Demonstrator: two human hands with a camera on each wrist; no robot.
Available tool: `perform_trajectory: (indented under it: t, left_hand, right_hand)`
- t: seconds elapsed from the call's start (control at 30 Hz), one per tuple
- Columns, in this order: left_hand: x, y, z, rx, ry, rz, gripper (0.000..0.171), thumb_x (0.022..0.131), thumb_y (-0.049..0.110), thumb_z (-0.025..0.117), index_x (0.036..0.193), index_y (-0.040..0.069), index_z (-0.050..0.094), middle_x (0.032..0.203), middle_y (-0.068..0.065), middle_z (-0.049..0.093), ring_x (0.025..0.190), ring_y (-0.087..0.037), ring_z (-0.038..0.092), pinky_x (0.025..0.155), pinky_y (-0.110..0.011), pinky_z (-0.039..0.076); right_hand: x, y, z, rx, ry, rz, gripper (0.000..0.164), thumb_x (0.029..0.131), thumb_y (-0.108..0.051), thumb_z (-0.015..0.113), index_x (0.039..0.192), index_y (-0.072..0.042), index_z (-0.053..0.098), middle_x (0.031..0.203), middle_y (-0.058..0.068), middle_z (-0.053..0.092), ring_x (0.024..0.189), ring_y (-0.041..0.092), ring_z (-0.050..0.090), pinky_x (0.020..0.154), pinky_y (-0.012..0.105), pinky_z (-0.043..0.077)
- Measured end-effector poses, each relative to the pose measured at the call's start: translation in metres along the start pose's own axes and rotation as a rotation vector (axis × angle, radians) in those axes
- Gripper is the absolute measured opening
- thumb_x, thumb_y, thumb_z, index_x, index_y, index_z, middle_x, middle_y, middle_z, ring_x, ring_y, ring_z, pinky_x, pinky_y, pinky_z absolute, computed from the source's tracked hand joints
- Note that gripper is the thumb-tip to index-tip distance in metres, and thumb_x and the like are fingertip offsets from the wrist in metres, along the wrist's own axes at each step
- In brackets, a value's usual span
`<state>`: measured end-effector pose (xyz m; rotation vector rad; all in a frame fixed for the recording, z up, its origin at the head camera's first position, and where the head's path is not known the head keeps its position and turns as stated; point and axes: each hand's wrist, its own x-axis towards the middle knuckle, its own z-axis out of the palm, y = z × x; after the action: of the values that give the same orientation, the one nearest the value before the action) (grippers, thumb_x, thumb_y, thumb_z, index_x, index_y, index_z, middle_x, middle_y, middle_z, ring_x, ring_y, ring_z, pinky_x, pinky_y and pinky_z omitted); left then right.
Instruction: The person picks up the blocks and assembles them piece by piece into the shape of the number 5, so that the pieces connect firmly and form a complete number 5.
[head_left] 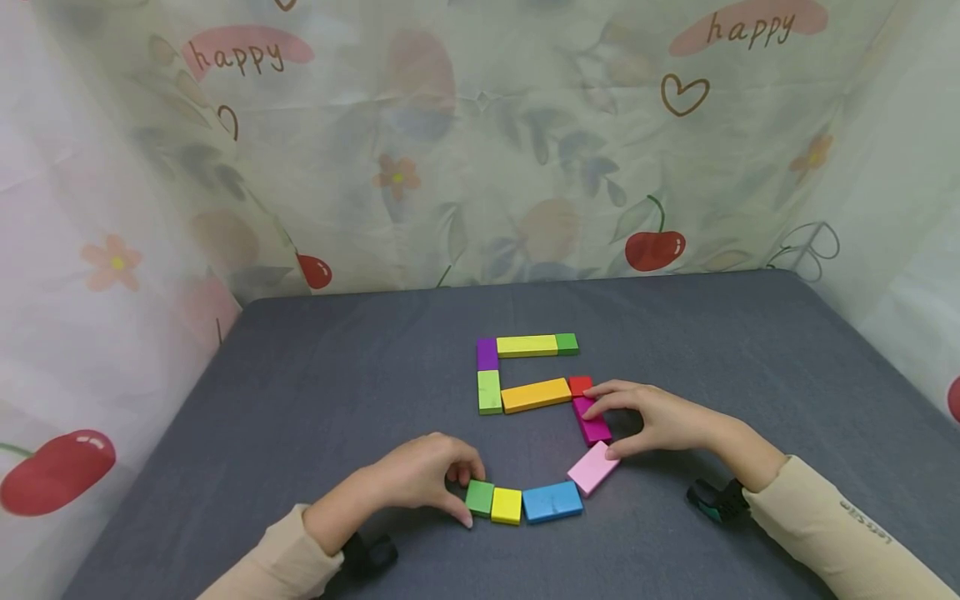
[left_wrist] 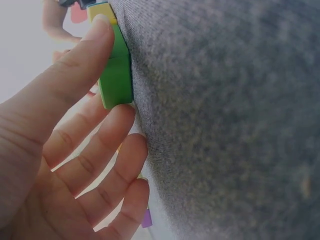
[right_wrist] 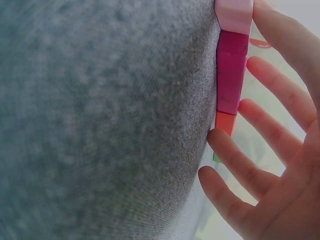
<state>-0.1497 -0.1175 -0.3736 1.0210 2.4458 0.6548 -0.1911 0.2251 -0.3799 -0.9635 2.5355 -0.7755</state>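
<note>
In the head view a chain of coloured blocks lies on the table, shaped like a 5. My left hand (head_left: 423, 473) is at its lower left end, thumb and fingers pinching a green block (head_left: 480, 497). A yellow block (head_left: 506, 506) and a blue block (head_left: 552, 502) follow to the right. My right hand (head_left: 660, 419) spans the chain's right side: its thumb touches a pink block (head_left: 594, 468) and its fingertips rest by a magenta block (head_left: 591, 421) and a red block (head_left: 581, 386). In the right wrist view those fingers are spread and nearly straight.
Beyond the hands, an orange block (head_left: 536, 395), a lime block (head_left: 490, 392), a purple block (head_left: 487, 354), a long yellow-green block (head_left: 527, 346) and a dark green block (head_left: 567, 343) form the chain's upper part. A grey cloth (head_left: 337, 375) covers the table; a patterned curtain (head_left: 480, 167) hangs behind.
</note>
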Motion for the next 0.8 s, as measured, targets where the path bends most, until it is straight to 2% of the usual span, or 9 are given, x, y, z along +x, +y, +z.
perform_trajectory:
  t: [0.43, 0.8]
  left_hand:
    - [-0.001, 0.001, -0.006, 0.027, -0.014, 0.021, 0.039, 0.066, 0.031, 0.084, 0.099, 0.017, 0.068, 0.083, 0.008, 0.062, 0.075, -0.001, 0.052, 0.068, -0.015, 0.045]
    - [-0.006, -0.002, -0.029, 0.04, 0.029, 0.03, 0.044, 0.07, 0.03, 0.081, 0.108, 0.012, 0.066, 0.098, 0.001, 0.066, 0.088, -0.012, 0.059, 0.079, -0.027, 0.051]
  right_hand:
    - [0.0, -0.002, -0.001, 0.001, -0.003, 0.01, 0.044, 0.079, -0.036, 0.073, 0.119, -0.021, 0.062, 0.137, 0.014, 0.047, 0.126, 0.036, 0.043, 0.1, 0.06, 0.038]
    - [0.0, 0.0, 0.0, 0.002, -0.006, 0.011, 0.045, 0.079, -0.038, 0.073, 0.119, -0.021, 0.062, 0.138, 0.013, 0.047, 0.126, 0.036, 0.043, 0.1, 0.059, 0.039]
